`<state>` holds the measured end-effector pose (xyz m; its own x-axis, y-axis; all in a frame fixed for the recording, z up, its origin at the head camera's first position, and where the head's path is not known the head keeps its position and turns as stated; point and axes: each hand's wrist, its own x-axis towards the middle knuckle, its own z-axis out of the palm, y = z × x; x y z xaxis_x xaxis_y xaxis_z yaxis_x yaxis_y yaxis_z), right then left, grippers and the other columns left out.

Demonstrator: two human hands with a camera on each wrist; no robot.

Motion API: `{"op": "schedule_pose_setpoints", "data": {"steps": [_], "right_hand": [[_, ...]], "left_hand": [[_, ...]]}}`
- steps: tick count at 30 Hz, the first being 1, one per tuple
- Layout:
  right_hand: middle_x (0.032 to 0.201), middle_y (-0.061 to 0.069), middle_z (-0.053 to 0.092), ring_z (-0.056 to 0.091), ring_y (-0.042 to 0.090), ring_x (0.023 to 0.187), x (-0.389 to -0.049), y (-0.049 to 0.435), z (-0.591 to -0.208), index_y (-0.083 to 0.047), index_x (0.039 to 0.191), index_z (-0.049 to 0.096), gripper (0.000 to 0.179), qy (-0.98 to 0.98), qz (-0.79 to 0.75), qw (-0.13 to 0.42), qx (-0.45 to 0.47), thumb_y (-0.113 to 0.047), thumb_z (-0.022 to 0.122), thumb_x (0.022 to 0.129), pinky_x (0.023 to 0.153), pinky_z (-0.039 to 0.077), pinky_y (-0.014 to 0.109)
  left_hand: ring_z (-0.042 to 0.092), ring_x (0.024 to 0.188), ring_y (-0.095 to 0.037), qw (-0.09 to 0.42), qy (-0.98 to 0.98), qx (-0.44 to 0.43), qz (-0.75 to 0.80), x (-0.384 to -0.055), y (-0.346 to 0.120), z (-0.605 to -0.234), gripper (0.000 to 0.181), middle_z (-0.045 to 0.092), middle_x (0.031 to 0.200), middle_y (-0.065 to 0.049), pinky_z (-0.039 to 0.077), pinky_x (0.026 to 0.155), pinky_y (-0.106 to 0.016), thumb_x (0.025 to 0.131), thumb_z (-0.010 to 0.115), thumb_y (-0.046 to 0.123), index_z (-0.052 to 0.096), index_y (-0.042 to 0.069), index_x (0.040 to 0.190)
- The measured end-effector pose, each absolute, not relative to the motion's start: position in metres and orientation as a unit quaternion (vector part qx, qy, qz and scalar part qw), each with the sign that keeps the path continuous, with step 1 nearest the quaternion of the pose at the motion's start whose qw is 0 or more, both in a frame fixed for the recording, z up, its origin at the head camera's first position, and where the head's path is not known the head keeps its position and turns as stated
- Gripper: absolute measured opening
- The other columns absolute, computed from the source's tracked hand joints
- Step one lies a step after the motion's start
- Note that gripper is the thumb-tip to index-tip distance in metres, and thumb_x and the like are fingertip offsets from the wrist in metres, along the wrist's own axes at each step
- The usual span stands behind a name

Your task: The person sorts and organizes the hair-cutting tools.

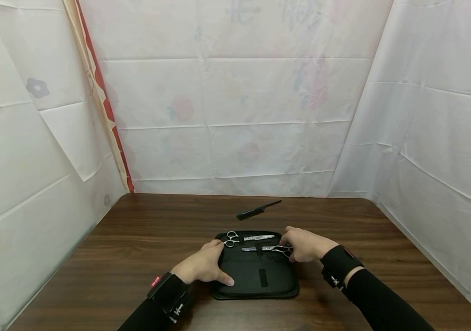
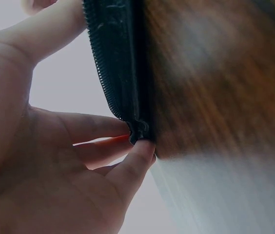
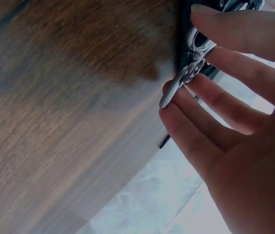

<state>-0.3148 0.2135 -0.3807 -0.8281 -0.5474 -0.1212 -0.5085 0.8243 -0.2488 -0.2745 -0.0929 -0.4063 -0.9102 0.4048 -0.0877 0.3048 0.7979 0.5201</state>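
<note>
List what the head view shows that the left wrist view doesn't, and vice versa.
Only head: the comb and both pairs of scissors, upper scissors and lower scissors.
Only left wrist: distinct zipper teeth on the case edge, and the palm side of the left hand.
Both: the left hand at the black case, plus the wooden tabletop.

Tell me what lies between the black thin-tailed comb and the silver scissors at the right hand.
The head view shows, in order, a strip of bare brown wooden table, the far edge of the flat black case, and the other silver scissors.
</note>
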Motion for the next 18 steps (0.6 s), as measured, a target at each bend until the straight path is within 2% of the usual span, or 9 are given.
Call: {"op": "schedule_pose_setpoints", "data": {"steps": [18], "right_hand": [[0.106,0.002,0.057,0.058,0.021,0.092,-0.3158,0.2117,-0.3806,-0.006,0.114,0.074,0.037,0.953,-0.095,0.085,-0.275,0.000,0.083,0.079,0.081,0.053,0.043]], "left_hand": [[0.033,0.144,-0.040,0.098,0.943,0.189,0.255,-0.2757,-0.0926,-0.4065,0.105,0.038,0.155,-0.023,0.035,0.113,-0.055,0.072,0.094,0.039,0.041,-0.012,0.147]]}}
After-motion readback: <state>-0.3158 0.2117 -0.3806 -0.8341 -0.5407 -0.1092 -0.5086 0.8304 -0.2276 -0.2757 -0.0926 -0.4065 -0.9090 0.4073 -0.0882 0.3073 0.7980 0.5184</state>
